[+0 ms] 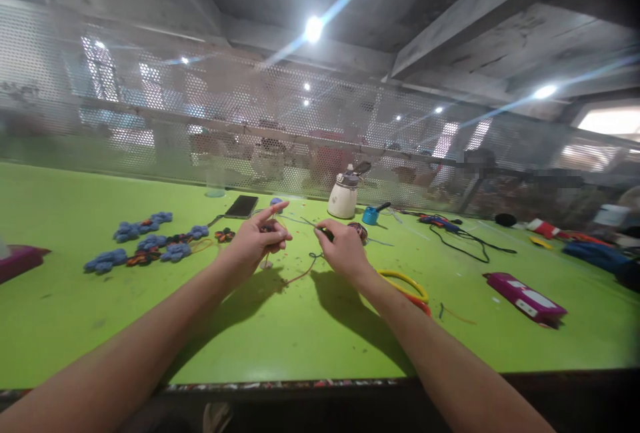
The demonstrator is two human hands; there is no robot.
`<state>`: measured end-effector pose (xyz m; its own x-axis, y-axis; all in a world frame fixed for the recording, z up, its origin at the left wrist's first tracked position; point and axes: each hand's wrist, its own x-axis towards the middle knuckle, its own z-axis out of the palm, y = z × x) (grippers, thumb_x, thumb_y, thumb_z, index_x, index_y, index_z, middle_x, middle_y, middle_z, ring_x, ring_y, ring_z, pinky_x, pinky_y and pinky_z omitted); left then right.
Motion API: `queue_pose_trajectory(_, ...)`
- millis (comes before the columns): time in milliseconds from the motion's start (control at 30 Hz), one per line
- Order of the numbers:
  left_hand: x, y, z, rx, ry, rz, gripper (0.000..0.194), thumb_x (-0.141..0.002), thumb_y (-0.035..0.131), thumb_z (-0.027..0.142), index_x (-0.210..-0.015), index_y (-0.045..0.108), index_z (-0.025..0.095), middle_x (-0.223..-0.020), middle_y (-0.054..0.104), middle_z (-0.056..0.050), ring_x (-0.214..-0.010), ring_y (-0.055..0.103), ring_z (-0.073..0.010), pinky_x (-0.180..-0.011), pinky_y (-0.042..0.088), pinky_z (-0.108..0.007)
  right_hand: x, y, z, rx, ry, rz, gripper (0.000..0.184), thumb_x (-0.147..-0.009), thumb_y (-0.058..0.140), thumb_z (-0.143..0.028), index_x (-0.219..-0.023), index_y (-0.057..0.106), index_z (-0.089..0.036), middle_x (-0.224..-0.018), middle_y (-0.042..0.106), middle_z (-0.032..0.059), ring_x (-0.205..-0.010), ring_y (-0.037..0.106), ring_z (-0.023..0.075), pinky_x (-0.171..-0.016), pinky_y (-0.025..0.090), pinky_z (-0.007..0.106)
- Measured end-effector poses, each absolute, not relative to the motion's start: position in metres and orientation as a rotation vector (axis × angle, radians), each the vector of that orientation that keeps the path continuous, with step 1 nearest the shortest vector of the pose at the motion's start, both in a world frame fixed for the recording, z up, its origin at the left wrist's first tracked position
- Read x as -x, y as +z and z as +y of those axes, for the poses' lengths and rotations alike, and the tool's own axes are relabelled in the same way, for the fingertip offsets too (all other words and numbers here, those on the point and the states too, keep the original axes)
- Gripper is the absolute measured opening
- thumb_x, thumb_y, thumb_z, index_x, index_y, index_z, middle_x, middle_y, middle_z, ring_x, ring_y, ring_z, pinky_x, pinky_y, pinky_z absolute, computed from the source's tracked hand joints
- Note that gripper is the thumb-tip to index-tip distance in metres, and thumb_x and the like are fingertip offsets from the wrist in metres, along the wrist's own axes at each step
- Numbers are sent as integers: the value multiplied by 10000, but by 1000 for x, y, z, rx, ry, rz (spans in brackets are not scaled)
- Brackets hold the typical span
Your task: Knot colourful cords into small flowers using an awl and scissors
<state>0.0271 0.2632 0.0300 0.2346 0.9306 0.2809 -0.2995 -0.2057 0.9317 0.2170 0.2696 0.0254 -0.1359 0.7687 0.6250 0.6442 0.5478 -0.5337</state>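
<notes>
Left hand (260, 236): left of and nearer than the white jug (343, 198), fingers pinched on a small dark piece (270, 227) mostly hidden by them.
Right hand (344, 245): in front of the jug, curled round a thin tool (327, 233); its tip is hard to make out.
Yarn ball (359, 231): just before the jug, partly covered.
Magenta case (23, 262): far left of the jug, cut off.
</notes>
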Motion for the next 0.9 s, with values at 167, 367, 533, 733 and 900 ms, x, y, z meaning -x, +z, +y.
queue_pose_trajectory(167,-36,25,258,-1478,1141,688,756,-695,689,146,-1381,386,243,-656,612,20,-552,556,-97,-505,374,-208,-195,20,261,1086,838,-1551,347,-725,633,-424,-880,660,-115,-527,534,-21,-434,366,84,-450,296,235)
queue_pose_trajectory(367,-42,19,259,-1469,1120,647,699,-712,696,184,-1355,423,191,-654,636,-3,-573,559,-107,-516,389,-223,-186,19,254,874,1030,-1248,286,-560,770,-358,-624,610,-129,-460,514,-47,-417,339,52,-421,248,216)
queue_pose_trajectory(533,-41,19,260,-1456,1117,629,669,-733,687,195,-1349,428,174,-678,660,-26,-592,585,-117,-514,406,-222,-190,20,258,905,1046,-1292,309,-574,770,-383,-660,611,-132,-447,496,-60,-405,378,56,-420,283,215)
queue_pose_trajectory(733,-45,20,257,-1550,1058,607,657,-741,680,185,-1349,432,170,-679,670,-28,-566,579,-117,-502,423,-232,-188,21,254,727,1215,-1373,296,-593,758,-382,-609,592,-137,-425,518,-34,-402,524,133,-457,404,271)
queue_pose_trajectory(900,-40,22,259,-1380,1098,602,630,-749,675,148,-1335,452,211,-736,688,-39,-606,588,-100,-533,427,-206,-196,19,262,880,1125,-1344,304,-570,765,-357,-618,563,-134,-473,518,-46,-393,360,42,-403,253,203)
